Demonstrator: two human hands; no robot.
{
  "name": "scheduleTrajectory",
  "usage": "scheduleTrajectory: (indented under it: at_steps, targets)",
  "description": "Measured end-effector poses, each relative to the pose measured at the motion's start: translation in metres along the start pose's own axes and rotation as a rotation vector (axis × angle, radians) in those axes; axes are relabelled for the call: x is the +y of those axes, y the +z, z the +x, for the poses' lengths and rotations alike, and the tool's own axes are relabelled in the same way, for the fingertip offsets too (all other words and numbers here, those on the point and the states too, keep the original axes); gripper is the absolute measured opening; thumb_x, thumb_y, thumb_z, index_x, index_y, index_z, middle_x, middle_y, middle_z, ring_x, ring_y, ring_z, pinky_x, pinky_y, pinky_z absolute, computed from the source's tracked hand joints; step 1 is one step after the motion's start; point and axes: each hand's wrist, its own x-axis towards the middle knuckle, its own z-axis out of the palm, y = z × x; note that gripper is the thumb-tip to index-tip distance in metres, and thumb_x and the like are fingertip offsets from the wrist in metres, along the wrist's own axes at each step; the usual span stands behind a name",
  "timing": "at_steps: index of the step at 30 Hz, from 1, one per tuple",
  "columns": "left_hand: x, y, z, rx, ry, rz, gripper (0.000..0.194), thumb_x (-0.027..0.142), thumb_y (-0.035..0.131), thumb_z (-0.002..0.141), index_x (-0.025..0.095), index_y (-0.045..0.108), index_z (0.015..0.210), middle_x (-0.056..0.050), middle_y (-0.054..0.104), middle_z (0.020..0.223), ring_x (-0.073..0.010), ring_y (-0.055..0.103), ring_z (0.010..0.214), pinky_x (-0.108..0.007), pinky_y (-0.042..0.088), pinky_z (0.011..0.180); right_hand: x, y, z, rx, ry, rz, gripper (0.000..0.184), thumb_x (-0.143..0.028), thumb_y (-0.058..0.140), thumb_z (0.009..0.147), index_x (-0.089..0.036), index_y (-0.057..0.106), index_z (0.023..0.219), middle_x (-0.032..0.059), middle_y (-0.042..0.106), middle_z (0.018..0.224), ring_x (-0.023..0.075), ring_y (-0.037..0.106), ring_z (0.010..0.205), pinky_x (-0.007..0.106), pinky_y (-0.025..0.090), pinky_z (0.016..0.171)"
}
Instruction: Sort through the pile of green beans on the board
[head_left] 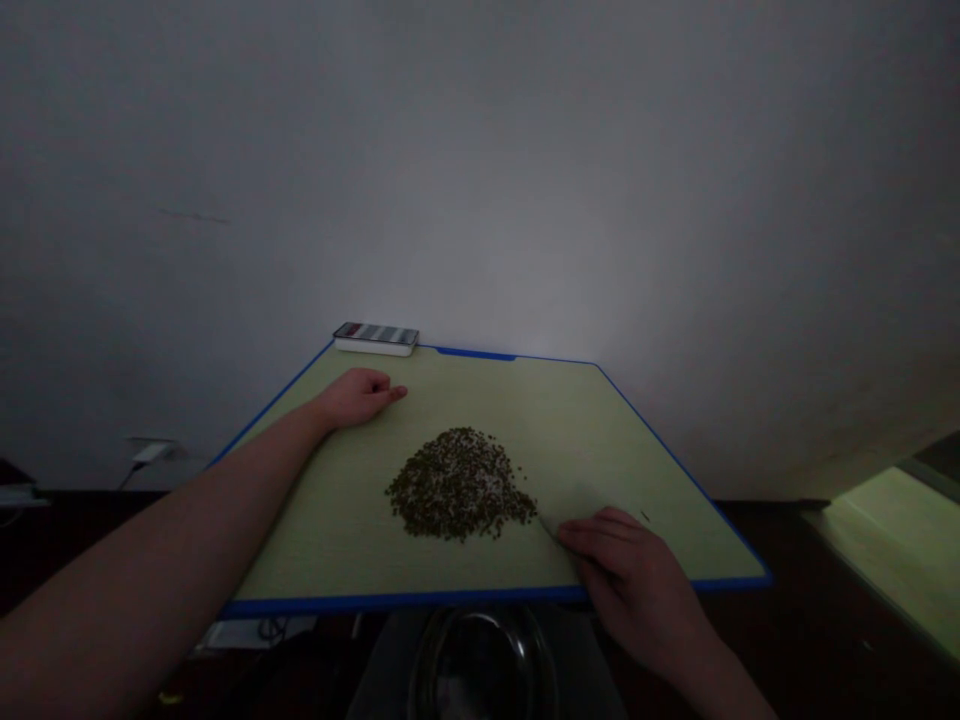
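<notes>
A heap of small greenish-brown beans or seeds mixed with whitish grains (457,485) lies on the pale yellow-green tabletop (570,420). My right hand (637,570) is closed at the right of the heap, pinching a thin, pointed tool (550,526). The tool's tip reaches towards the heap's right edge; its kind is too dim to make out. Beyond the heap to the left, my left hand (360,397) rests on the tabletop. Its fingers are curled into a loose fist with the thumb pointing right, and nothing shows in it.
A phone (379,333) lies on a white box (375,347) at the back left corner. Blue edging (405,601) borders the table. Below the front edge is a shiny round metal bowl (484,665). A white wall (480,180) stands behind. A small dark sliver (645,516) lies on the right.
</notes>
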Motion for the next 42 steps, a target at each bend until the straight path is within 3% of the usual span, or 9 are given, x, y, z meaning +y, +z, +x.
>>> scheduleTrajectory:
  at_steps: [5,13,20,29,42]
  targets:
    - [-0.002,0.001,0.001,-0.011,0.0,0.003,0.044,0.058,0.043,0.072,0.02,0.04,0.049,0.003,0.035,0.045,-0.0119,0.035,0.047,-0.027,0.023,0.049,0.002,-0.003,0.003,0.022,0.023,0.002,0.029,-0.009,0.047,0.079,-0.021,0.067,0.097,0.006,0.07,0.09,0.0173,0.06,0.079,0.033,0.05,0.071]
    - [-0.004,0.001,0.002,-0.007,0.001,0.012,0.045,0.058,0.044,0.072,0.02,0.038,0.049,0.003,0.033,0.046,-0.0117,0.035,0.047,-0.027,0.023,0.049,0.003,0.001,0.002,0.001,-0.061,0.011,0.031,-0.008,0.046,0.08,-0.02,0.066,0.1,0.0066,0.069,0.095,0.0171,0.061,0.08,0.035,0.05,0.074]
    - [-0.001,0.0,0.0,-0.015,-0.02,-0.016,0.044,0.057,0.044,0.071,0.02,0.038,0.049,0.003,0.033,0.045,-0.0115,0.034,0.047,-0.026,0.022,0.048,-0.002,0.005,0.007,0.001,0.015,-0.034,0.032,-0.008,0.046,0.079,-0.02,0.066,0.1,0.0063,0.069,0.094,0.0183,0.06,0.081,0.034,0.05,0.073]
    - [-0.002,0.001,0.0,-0.001,-0.006,-0.005,0.044,0.057,0.044,0.071,0.02,0.039,0.049,0.004,0.032,0.045,-0.0115,0.033,0.047,-0.026,0.022,0.048,0.017,-0.001,0.013,0.035,0.103,-0.11,0.028,-0.01,0.049,0.078,-0.021,0.068,0.096,0.0038,0.07,0.089,0.017,0.061,0.08,0.032,0.051,0.074]
    - [-0.002,0.001,0.001,-0.004,-0.007,-0.006,0.045,0.058,0.043,0.071,0.02,0.037,0.049,0.003,0.032,0.045,-0.0116,0.034,0.047,-0.027,0.023,0.048,-0.005,0.009,0.013,0.001,0.015,-0.083,0.033,-0.007,0.048,0.077,-0.021,0.067,0.1,0.0045,0.07,0.095,0.0167,0.06,0.08,0.031,0.051,0.073]
